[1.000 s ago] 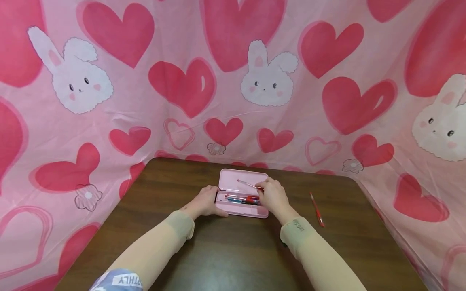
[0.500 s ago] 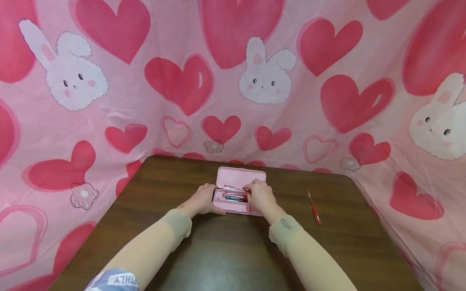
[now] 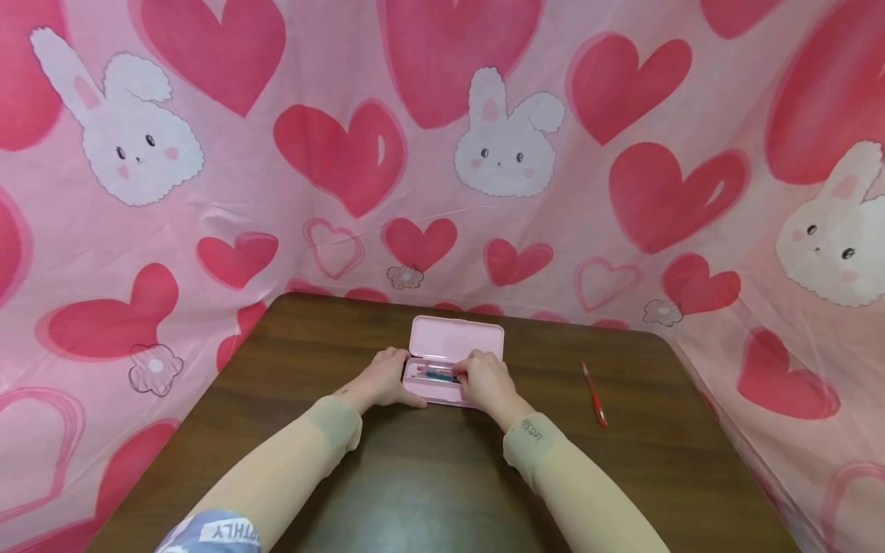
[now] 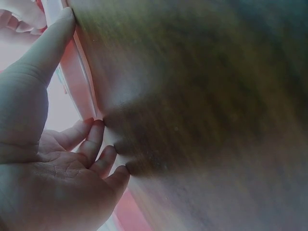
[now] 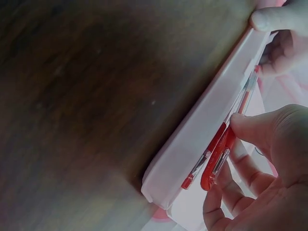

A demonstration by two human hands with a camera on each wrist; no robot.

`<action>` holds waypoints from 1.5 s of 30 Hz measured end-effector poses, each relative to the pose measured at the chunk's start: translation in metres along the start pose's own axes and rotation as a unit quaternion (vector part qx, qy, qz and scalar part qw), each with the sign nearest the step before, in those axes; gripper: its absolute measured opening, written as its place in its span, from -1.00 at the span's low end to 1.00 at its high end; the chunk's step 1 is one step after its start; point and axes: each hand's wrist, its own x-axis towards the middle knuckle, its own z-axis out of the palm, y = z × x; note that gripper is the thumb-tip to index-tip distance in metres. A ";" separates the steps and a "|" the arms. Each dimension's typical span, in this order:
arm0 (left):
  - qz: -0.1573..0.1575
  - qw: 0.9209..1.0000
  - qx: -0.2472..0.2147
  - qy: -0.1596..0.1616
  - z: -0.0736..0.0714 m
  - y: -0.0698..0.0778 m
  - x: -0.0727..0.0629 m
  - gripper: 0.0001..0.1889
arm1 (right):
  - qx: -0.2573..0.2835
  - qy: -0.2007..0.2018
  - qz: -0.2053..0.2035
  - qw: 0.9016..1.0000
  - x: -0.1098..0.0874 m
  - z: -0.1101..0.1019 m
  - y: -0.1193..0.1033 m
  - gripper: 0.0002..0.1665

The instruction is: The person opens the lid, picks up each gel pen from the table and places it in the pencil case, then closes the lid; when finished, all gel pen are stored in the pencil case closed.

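A pink pencil case lies on the table with its lid folded back. My left hand holds its left end, thumb along the front edge and the other fingers bent against the end. Between thumb and fingers, my right hand pinches a red pen with a clear barrel, just over the long compartment. Beneath it shows another red pen inside the case. Blue and red pens lie together in that compartment, partly covered by the right fingers in the head view.
A single red pen lies on the brown wooden table, right of the case. A pink cloth with hearts and rabbits hangs behind the table and at both sides.
My right hand has brought the red pen left and down, from over the lid to the long compartment. The left hand keeps its hold on the case's end.
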 end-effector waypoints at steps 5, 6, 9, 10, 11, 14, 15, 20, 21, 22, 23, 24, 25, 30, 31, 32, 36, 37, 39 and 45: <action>0.000 1.000 0.007 0.002 -0.002 -0.001 -0.002 0.08 | -0.006 0.004 -0.014 1.000 0.000 0.002 -0.001 -0.75; -0.001 1.000 0.008 0.003 -0.003 -0.001 -0.002 0.09 | -0.005 0.004 -0.014 1.000 0.000 0.003 -0.001 -0.75; -0.002 1.000 0.007 0.002 -0.004 -0.001 -0.002 0.10 | -0.004 0.004 -0.008 1.000 0.000 0.003 -0.002 -0.74; -0.002 1.000 0.006 0.001 -0.004 -0.001 -0.002 0.10 | -0.007 0.006 -0.006 1.000 0.000 0.004 -0.002 -0.74; -0.001 1.000 0.005 0.001 -0.004 -0.001 -0.002 0.10 | -0.008 0.007 -0.003 1.000 0.001 0.003 -0.002 -0.74; -0.002 1.000 0.002 0.001 -0.004 0.001 -0.003 0.10 | -0.010 0.005 0.002 1.000 0.001 0.003 -0.002 -0.74; -0.002 1.000 0.002 0.001 -0.004 0.001 -0.003 0.09 | -0.009 0.004 0.003 1.000 0.001 0.002 -0.002 -0.74; -0.007 1.000 0.004 -0.002 -0.003 0.001 -0.005 0.10 | -0.004 0.002 0.001 1.000 0.000 0.002 -0.002 -0.74; -0.007 1.000 0.003 -0.002 -0.003 0.001 -0.005 0.10 | -0.002 0.003 0.000 1.000 0.000 0.003 -0.001 -0.74; -0.007 1.000 0.002 -0.002 -0.003 0.002 -0.005 0.10 | -0.002 0.003 0.000 1.000 -0.001 0.003 -0.001 -0.74; -0.007 1.000 0.001 -0.002 -0.003 0.002 -0.005 0.10 | 0.000 0.004 0.000 1.000 -0.001 0.003 0.000 -0.73; -0.007 1.000 0.000 -0.002 -0.004 0.002 -0.005 0.09 | 0.001 0.006 0.000 1.000 -0.002 0.003 0.000 -0.73; -0.007 1.000 0.000 -0.002 -0.004 0.003 -0.005 0.09 | 0.002 0.009 0.001 1.000 -0.003 0.002 0.001 -0.73; -0.009 1.000 0.004 -0.002 -0.002 0.004 -0.005 0.07 | 0.016 0.018 0.015 1.000 -0.006 -0.002 0.004 -0.72; -0.009 1.000 0.003 -0.002 -0.002 0.004 -0.005 0.07 | 0.020 0.019 0.019 0.999 -0.007 -0.004 0.006 -0.71; -0.010 1.000 0.001 -0.003 -0.002 0.004 -0.004 0.07 | 0.023 0.021 0.023 0.999 -0.007 -0.005 0.007 -0.69; -0.008 1.000 -0.007 -0.005 -0.001 0.004 -0.003 0.09 | 0.027 0.026 0.039 0.999 -0.011 -0.008 0.014 -0.62; -0.008 1.000 -0.008 -0.005 -0.001 0.004 -0.002 0.09 | 0.031 0.025 0.044 0.998 -0.012 -0.009 0.016 -0.60; -0.008 1.000 -0.008 -0.005 0.000 0.003 -0.002 0.09 | 0.035 0.026 0.052 0.998 -0.013 -0.011 0.021 -0.58; -0.012 1.000 -0.007 -0.009 -0.001 0.004 -0.003 0.10 | 0.040 0.035 0.070 0.996 -0.019 -0.014 0.036 -0.54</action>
